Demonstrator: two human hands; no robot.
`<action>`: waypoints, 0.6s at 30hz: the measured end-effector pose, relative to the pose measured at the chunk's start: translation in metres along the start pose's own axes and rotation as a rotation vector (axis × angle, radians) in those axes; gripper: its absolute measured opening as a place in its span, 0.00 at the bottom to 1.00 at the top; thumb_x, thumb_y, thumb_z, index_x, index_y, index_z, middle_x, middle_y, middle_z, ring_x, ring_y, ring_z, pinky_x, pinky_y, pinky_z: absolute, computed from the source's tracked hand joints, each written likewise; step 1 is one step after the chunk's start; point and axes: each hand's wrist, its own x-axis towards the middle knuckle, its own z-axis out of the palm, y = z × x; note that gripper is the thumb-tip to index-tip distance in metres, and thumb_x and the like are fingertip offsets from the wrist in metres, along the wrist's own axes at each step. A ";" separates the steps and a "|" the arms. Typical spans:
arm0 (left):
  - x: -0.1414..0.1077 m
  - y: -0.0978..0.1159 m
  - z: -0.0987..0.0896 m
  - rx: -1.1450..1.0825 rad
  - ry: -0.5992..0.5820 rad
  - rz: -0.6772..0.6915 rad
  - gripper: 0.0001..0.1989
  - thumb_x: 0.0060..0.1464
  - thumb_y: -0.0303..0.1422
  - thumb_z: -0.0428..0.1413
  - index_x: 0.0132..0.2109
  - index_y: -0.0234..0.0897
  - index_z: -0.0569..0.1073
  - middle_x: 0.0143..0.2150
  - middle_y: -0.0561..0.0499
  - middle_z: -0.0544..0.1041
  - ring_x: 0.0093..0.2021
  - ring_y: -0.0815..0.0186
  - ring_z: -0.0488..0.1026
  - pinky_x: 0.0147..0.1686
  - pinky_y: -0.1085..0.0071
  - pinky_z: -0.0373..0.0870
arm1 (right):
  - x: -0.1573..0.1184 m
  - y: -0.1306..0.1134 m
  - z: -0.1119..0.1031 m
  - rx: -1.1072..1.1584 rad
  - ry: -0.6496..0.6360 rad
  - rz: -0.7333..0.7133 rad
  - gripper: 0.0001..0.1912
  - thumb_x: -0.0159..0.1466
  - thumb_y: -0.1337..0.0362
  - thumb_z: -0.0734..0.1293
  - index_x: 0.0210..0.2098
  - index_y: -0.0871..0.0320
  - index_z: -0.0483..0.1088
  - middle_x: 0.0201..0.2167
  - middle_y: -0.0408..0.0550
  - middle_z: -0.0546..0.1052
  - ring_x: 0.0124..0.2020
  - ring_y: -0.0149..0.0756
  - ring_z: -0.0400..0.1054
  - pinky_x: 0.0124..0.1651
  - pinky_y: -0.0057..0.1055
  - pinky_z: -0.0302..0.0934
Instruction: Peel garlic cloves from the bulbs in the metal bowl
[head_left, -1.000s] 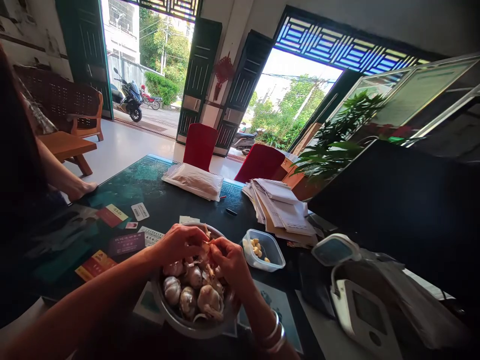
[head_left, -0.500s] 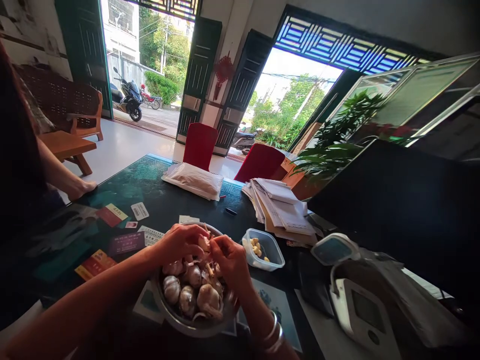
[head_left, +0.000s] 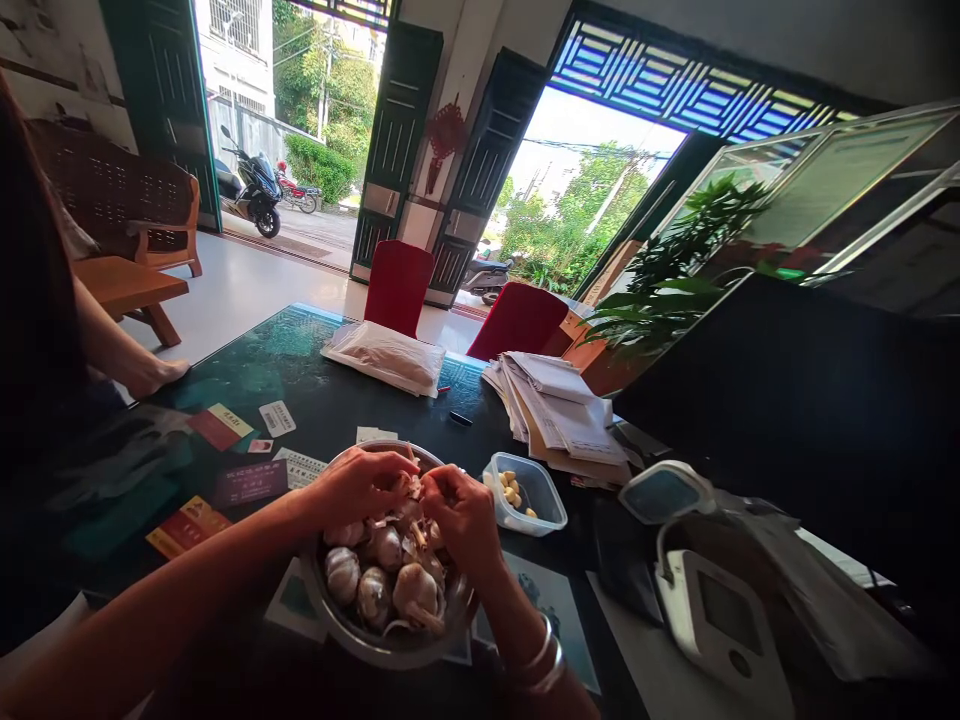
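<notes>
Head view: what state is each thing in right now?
Left hand: pinching a garlic piece over the bowl.
Right hand: on the same piece.
Bowl: holds unpeeled garlic bulbs.
Tub: lidless, a few peeled cloves inside.
Papers: stacked, untidy.
Doors: open.

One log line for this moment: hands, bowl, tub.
left hand: pinching garlic piece | right hand: pinching same piece | metal bowl: garlic bulbs | plastic tub: peeled cloves

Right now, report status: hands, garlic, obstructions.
Left hand and right hand pinch one garlic clove over the metal bowl. Plastic tub beside bowl. Nothing blocking.
</notes>
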 end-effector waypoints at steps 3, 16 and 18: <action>0.000 0.000 -0.002 -0.009 -0.039 0.008 0.15 0.50 0.30 0.56 0.45 0.33 0.76 0.23 0.53 0.75 0.23 0.73 0.67 0.26 0.79 0.64 | 0.001 0.001 0.001 0.002 0.000 0.024 0.07 0.57 0.67 0.61 0.23 0.58 0.68 0.19 0.40 0.70 0.22 0.29 0.60 0.27 0.25 0.55; 0.000 0.000 -0.005 -0.164 -0.049 -0.112 0.14 0.43 0.26 0.58 0.41 0.33 0.75 0.31 0.51 0.79 0.30 0.68 0.72 0.32 0.76 0.67 | 0.005 0.015 -0.007 -0.044 -0.069 0.093 0.12 0.61 0.62 0.62 0.23 0.58 0.69 0.19 0.41 0.72 0.22 0.29 0.62 0.27 0.25 0.54; 0.001 -0.004 -0.003 -0.156 -0.016 -0.125 0.12 0.43 0.26 0.58 0.38 0.33 0.76 0.28 0.52 0.78 0.29 0.68 0.72 0.31 0.76 0.66 | 0.004 0.011 -0.006 -0.040 -0.108 0.072 0.12 0.61 0.61 0.63 0.24 0.58 0.71 0.20 0.42 0.73 0.22 0.30 0.63 0.27 0.25 0.55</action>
